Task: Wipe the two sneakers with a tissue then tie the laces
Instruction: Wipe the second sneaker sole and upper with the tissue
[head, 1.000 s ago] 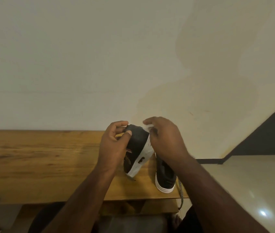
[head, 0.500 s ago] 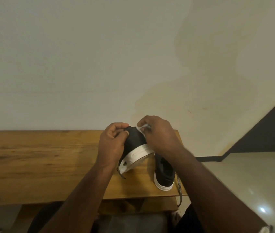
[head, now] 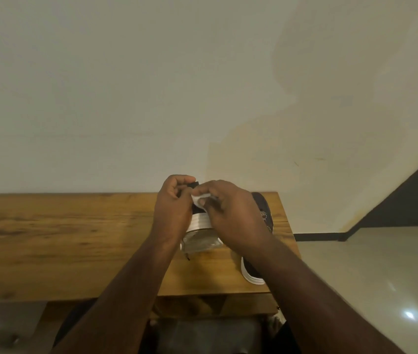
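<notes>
From my head camera, the sneaker (head: 199, 226) I hold is tipped sole toward me above the desk (head: 75, 238), near its right edge. It seems light, with a soft upper and stiff rubber rim, so I judge the heel and collar the best hold. My left hand (head: 174, 213) curls round its upper end. My right hand (head: 231, 213) pinches the thin, tearable tissue (head: 199, 200) against it. The other sneaker (head: 259, 251) lies by the right edge.

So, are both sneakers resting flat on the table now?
No, the left hand holds one sneaker tipped up, sole showing, while the other sneaker rests on the table.
</notes>
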